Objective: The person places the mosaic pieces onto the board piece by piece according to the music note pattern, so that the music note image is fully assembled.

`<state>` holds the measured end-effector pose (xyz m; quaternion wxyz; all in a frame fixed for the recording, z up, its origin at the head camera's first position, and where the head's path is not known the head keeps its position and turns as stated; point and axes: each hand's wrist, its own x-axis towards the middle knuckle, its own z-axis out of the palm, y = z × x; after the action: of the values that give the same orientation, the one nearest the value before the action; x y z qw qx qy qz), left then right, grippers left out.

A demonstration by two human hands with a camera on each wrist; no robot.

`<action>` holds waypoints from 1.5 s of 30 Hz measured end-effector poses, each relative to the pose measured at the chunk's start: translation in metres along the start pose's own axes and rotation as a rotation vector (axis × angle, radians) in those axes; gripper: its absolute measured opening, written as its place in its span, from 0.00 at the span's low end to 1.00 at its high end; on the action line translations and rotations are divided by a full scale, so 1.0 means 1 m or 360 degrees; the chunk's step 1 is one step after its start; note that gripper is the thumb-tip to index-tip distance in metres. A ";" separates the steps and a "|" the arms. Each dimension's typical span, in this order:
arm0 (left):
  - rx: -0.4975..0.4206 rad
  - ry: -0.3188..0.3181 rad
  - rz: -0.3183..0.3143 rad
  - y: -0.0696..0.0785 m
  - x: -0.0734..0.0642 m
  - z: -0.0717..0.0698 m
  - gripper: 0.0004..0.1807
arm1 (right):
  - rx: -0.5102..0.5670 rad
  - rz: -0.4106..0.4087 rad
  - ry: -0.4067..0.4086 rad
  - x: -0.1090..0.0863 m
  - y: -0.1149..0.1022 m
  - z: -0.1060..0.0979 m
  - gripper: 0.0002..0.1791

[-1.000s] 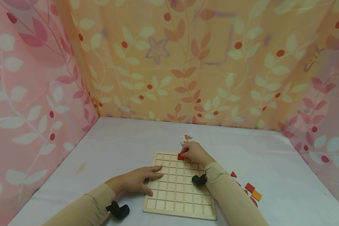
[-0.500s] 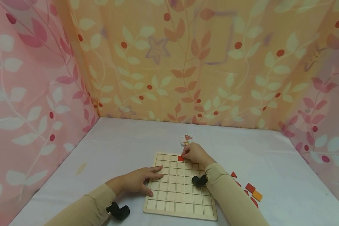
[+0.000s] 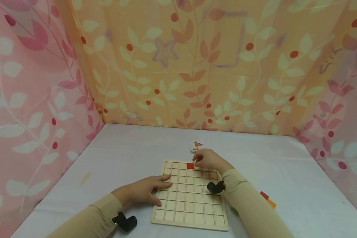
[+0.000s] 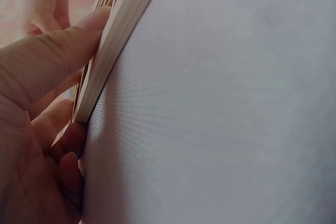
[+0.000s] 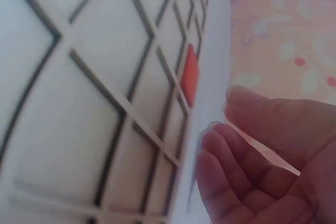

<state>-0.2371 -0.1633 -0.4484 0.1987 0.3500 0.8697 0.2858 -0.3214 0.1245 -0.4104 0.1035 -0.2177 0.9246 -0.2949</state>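
A pale wooden grid board (image 3: pixel 180 206) lies on the white-covered table. One red square tile (image 3: pixel 190 166) fills a cell in its far row; the same tile (image 5: pixel 190 76) shows beyond the grid lines in the right wrist view. My right hand (image 3: pixel 209 159) is just right of that tile, over the board's far edge, its fingers loosely bent and apart from the thumb with nothing between them. With fingers spread, my left hand (image 3: pixel 144 189) rests on the board's left side, and the left wrist view shows its thumb (image 4: pixel 79 35) against the wooden edge.
Behind the board, a small printed card (image 3: pixel 197 145) lies partly behind my right hand. To the right are a red piece (image 3: pixel 264 195), an orange piece (image 3: pixel 271 203) and a green piece (image 3: pixel 234 211), partly covered by the right sleeve. Patterned cloth (image 3: pixel 166 82) encloses the table.
My right hand has let go of the red tile, now flat in its cell, and moved slightly right. The right forearm now covers several red pieces; a green one shows. The left hand stays still.
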 end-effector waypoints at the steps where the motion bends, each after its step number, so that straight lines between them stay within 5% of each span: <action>1: -0.0005 -0.0001 -0.0001 0.000 0.000 0.000 0.42 | -0.0001 -0.0007 -0.0002 -0.002 0.000 -0.004 0.06; 21: -0.0009 0.0009 0.0046 0.003 -0.001 -0.001 0.41 | -0.0013 0.0247 0.0021 -0.062 0.073 -0.067 0.06; 36: -0.0019 0.0014 0.0044 0.002 0.000 0.000 0.41 | -0.0015 0.0444 -0.0154 -0.112 0.099 -0.067 0.08; 45: -0.0015 0.0014 0.0042 -0.001 0.000 0.001 0.42 | 0.0019 0.0498 -0.0087 -0.121 0.111 -0.056 0.11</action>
<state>-0.2371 -0.1635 -0.4496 0.1927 0.3593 0.8644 0.2941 -0.2706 0.2899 -0.4238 0.1746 -0.0782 0.9423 -0.2747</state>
